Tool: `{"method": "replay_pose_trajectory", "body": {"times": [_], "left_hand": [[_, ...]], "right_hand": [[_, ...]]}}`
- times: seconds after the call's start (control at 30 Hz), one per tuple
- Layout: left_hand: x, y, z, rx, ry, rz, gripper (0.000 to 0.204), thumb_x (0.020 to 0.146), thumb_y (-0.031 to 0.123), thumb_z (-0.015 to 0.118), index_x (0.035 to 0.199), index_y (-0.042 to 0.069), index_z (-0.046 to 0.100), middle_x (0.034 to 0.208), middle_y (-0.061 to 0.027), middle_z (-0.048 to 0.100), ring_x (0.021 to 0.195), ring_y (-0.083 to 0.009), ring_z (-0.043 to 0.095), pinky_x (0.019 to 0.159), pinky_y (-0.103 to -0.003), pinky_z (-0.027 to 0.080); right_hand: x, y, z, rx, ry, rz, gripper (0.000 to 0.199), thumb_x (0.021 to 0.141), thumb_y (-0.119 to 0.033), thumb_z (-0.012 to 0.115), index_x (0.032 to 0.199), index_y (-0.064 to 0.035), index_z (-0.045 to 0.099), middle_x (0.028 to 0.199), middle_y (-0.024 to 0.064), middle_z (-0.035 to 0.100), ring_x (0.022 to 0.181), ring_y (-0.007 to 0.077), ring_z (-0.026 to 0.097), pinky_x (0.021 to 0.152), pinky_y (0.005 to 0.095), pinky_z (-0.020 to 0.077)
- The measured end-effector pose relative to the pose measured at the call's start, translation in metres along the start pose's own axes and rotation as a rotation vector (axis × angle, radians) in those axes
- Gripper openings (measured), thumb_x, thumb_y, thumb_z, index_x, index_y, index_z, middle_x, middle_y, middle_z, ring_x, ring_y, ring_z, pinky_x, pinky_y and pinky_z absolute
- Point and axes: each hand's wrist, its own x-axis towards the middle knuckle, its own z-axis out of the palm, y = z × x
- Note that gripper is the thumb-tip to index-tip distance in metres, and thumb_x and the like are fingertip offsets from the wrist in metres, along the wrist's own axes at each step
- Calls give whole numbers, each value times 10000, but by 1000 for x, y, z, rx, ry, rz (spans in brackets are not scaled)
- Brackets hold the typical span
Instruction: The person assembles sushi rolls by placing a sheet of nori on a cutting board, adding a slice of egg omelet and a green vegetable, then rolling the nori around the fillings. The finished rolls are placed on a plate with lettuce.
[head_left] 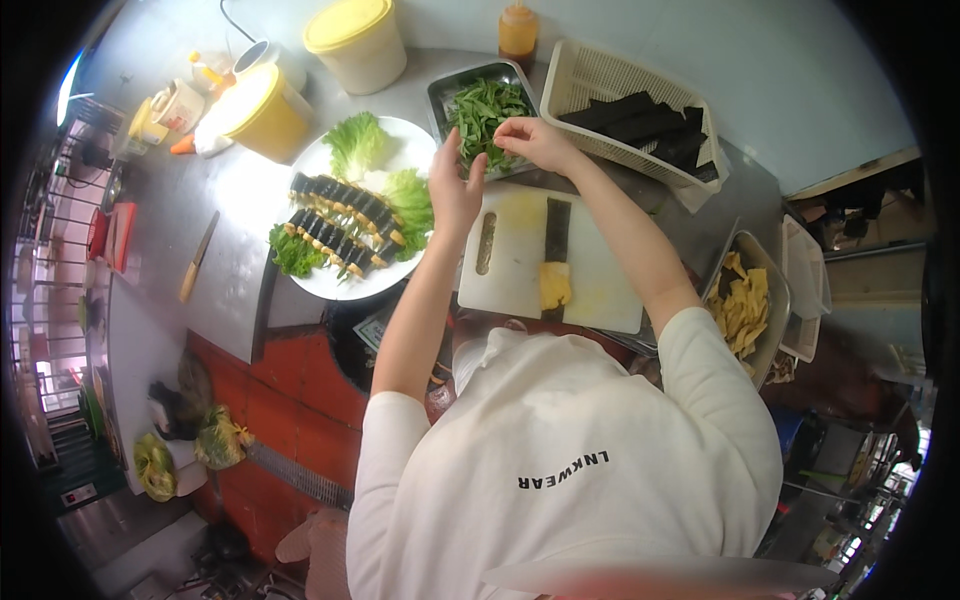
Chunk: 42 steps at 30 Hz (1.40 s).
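Both my hands are over a metal tray [437, 100] of loose green leaves [478, 112]. At the tray's near left corner, my left hand [458, 188] has its thumb and fingers apart, with nothing visible held. My right hand [540, 145] reaches in from the right, fingertips pinched together at the leaves. Whatever lies in that pinch is too small to make out. Below my hands is a white cutting board [508, 262] with a handle slot. A dark seaweed strip [557, 228] lies on it, and a yellow folded sheet [554, 287] covers the strip's near part.
Left, a white plate [350, 290] holds seaweed-wrapped rolls [345, 225] and lettuce [355, 145]. A knife [200, 255] lies farther left. Behind are lidded tubs [355, 45] and an orange bottle [518, 35]. Right are a basket [572, 75] of dark sheets and a tray of yellow strips [740, 300].
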Motion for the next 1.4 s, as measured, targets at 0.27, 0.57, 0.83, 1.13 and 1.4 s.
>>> {"method": "replay_pose_trajectory", "body": {"times": [0.27, 0.57, 0.83, 1.13, 1.4], "left_hand": [[12, -16, 5, 37, -162, -33, 233, 809, 181, 719, 994, 39, 712, 1029, -117, 657, 948, -287, 615, 828, -342, 490], [-2, 13, 8, -788, -252, -660, 334, 901, 159, 648, 1131, -80, 613, 1033, -115, 656, 894, -166, 638, 832, -275, 519], [-18, 25, 7, -738, -382, -679, 230, 895, 87, 638, 1079, -51, 640, 951, -92, 681, 848, -164, 655, 801, -285, 540], [-104, 23, -6, 128, -748, 407, 114, 721, 26, 692, 834, 33, 706, 765, -83, 633, 715, -267, 599, 665, -352, 494], [-120, 23, 2, 249, -769, 579, 173, 684, 91, 686, 849, 63, 645, 803, -39, 548, 805, -233, 549, 731, -340, 458]], "right_hand": [[-6, -4, 9, 131, 66, 40, 134, 922, -157, 607, 941, -25, 619, 808, -12, 615, 716, 48, 548, 656, 206, 462], [-34, -7, 17, 448, 101, 63, 119, 913, -149, 628, 965, -42, 637, 813, -29, 610, 713, 46, 533, 648, 201, 448], [-80, -26, 21, 388, 244, 69, 134, 895, -141, 645, 1001, -61, 625, 850, -39, 593, 744, 44, 509, 654, 191, 421], [-228, 7, 31, -85, 113, 175, 129, 821, -137, 695, 913, -52, 666, 857, 6, 618, 755, 104, 567, 713, 267, 477], [-270, 25, 81, -643, 185, -152, 193, 694, -148, 720, 880, -111, 681, 837, 19, 560, 850, 208, 563, 762, 334, 466]]}}
